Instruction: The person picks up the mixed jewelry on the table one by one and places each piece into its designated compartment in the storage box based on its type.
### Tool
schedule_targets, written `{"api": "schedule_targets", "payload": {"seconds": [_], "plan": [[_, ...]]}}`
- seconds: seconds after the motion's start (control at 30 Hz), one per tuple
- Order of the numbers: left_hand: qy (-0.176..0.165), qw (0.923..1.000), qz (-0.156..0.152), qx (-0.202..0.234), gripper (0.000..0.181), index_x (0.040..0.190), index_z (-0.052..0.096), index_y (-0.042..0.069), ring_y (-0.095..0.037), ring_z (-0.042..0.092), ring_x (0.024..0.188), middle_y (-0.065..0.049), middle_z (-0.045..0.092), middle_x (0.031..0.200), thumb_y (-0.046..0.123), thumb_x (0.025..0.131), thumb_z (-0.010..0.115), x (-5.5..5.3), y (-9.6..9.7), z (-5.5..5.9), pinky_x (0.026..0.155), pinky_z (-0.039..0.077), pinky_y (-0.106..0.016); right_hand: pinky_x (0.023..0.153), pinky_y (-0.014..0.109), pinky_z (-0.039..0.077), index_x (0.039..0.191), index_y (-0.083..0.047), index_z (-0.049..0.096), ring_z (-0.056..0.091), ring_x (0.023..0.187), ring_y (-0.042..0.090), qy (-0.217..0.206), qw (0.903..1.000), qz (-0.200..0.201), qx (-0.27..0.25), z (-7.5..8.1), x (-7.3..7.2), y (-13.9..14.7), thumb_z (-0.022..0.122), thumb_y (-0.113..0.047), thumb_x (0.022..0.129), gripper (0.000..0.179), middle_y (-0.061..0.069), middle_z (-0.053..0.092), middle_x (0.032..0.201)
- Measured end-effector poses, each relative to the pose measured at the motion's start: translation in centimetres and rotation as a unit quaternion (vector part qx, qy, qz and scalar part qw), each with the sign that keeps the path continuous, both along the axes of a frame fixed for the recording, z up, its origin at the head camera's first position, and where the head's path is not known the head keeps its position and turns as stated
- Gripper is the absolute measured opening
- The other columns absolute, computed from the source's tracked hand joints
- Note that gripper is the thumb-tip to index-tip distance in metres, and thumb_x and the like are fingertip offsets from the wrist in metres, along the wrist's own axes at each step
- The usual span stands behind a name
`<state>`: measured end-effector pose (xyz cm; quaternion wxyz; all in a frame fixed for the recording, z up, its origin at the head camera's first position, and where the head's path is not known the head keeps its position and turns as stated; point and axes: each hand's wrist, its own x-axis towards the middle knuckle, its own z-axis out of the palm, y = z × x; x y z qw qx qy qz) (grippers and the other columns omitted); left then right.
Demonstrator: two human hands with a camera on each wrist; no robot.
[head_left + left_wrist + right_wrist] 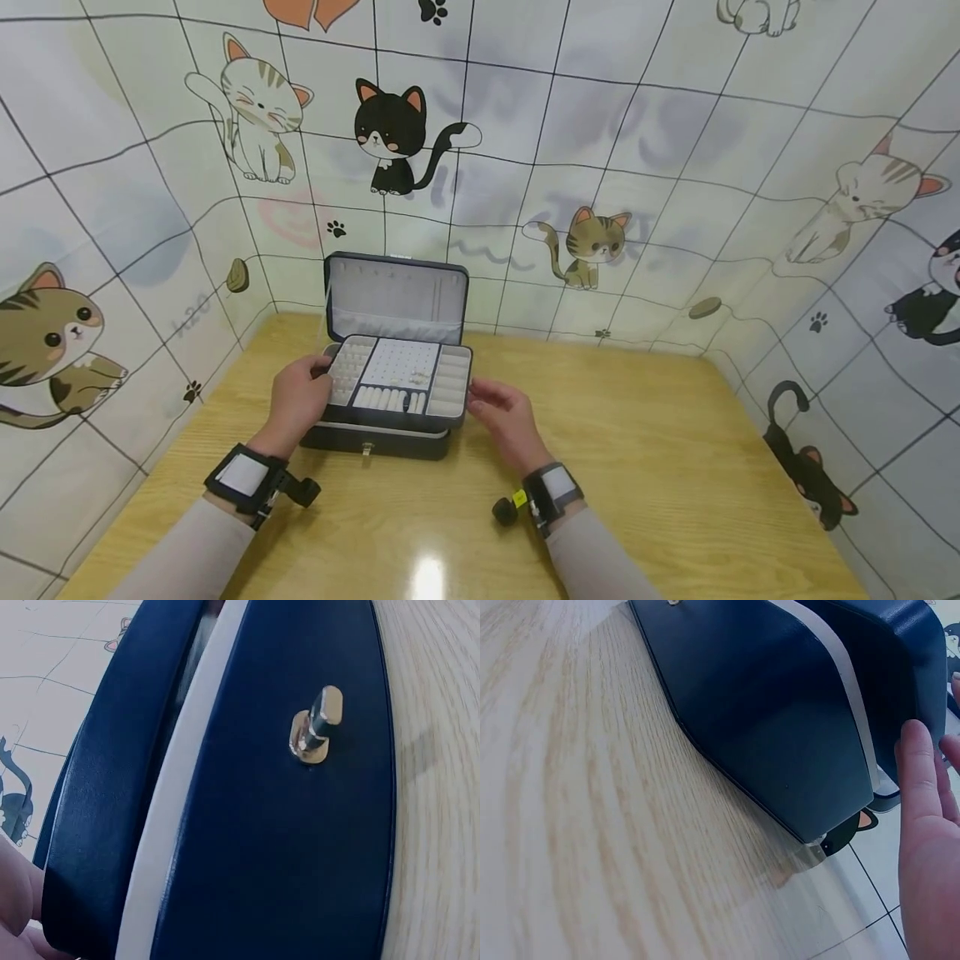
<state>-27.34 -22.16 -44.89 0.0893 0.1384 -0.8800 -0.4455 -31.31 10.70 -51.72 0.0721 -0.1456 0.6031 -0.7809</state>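
Note:
A dark blue jewelry box stands with its white-lined lid (397,292) tipped back. Its upper tray (453,387), divided into white compartments with ring rolls and an earring panel, sits raised and askew over the base (408,446). In the left wrist view, a gap shows between tray (112,802) and base (277,832), whose front bears a gold clasp (319,724). My left hand (300,396) grips the tray's left side. My right hand (510,421) is at the tray's right side, fingers (919,769) fairly straight; whether they touch it is hard to tell.
The box is on a light wooden table (637,450), near its back left. A cat-patterned sheet (510,167) hangs behind and along both sides. Small earrings (417,378) lie on the tray's panel. Wooden tabletop extends to the right and in front of the box.

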Motion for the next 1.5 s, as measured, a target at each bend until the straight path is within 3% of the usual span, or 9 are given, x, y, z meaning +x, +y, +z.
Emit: {"api": "schedule_targets", "payload": {"seconds": [0.23, 0.6, 1.0, 1.27, 1.5], "plan": [[0.005, 0.9997, 0.02, 0.009, 0.05, 0.145, 0.057, -0.009, -0.044, 0.057, 0.13, -0.03, 0.061, 0.144, 0.011, 0.1, 0.044, -0.3, -0.5, 0.0, 0.108, 0.048, -0.059, 0.102, 0.029, 0.058, 0.14, 0.011, 0.059, 0.072, 0.118, 0.015, 0.01, 0.9994, 0.015, 0.031, 0.1, -0.3, -0.2, 0.065, 0.007, 0.097, 0.044, 0.015, 0.071, 0.135], [0.008, 0.9997, 0.021, 0.003, 0.05, 0.145, 0.058, -0.008, -0.044, 0.056, 0.132, -0.031, 0.06, 0.145, 0.012, 0.101, 0.045, -0.5, -1.2, 0.5, 0.108, 0.048, -0.06, 0.104, 0.031, 0.057, 0.143, 0.007, 0.059, 0.068, 0.125, 0.018, 0.033, 0.9962, 0.043, 0.068, 0.3, 0.0, -0.6, 0.067, 0.007, 0.097, 0.047, 0.023, 0.061, 0.147], [0.002, 0.9997, 0.024, -0.002, 0.05, 0.145, 0.059, -0.006, -0.044, 0.056, 0.132, -0.03, 0.061, 0.145, 0.012, 0.1, 0.048, -0.7, -1.9, 0.5, 0.105, 0.049, -0.06, 0.096, 0.025, 0.058, 0.136, 0.01, 0.063, 0.07, 0.11, 0.011, 0.057, 0.9916, 0.031, 0.112, 0.6, 0.3, -1.4, 0.069, 0.01, 0.094, 0.042, 0.025, 0.064, 0.136], [0.021, 0.9982, 0.016, -0.053, 0.047, 0.138, 0.064, -0.007, -0.046, 0.063, 0.123, -0.031, 0.068, 0.133, 0.011, 0.097, 0.052, -0.6, -2.2, 0.7, 0.094, 0.053, -0.057, 0.095, 0.025, 0.058, 0.134, 0.012, 0.064, 0.069, 0.107, 0.01, 0.069, 0.9905, 0.025, 0.116, 0.3, 0.3, -1.6, 0.069, 0.012, 0.093, 0.042, 0.024, 0.067, 0.131], [0.027, 0.9968, 0.015, -0.074, 0.044, 0.134, 0.067, -0.007, -0.046, 0.064, 0.122, -0.03, 0.071, 0.129, 0.015, 0.098, 0.054, -0.2, -2.4, 0.9, 0.095, 0.052, -0.057, 0.098, 0.024, 0.058, 0.133, 0.012, 0.064, 0.068, 0.107, 0.009, 0.077, 0.9909, 0.032, 0.106, 0.4, 0.6, -1.7, 0.069, 0.013, 0.091, 0.042, 0.024, 0.065, 0.13]]}}
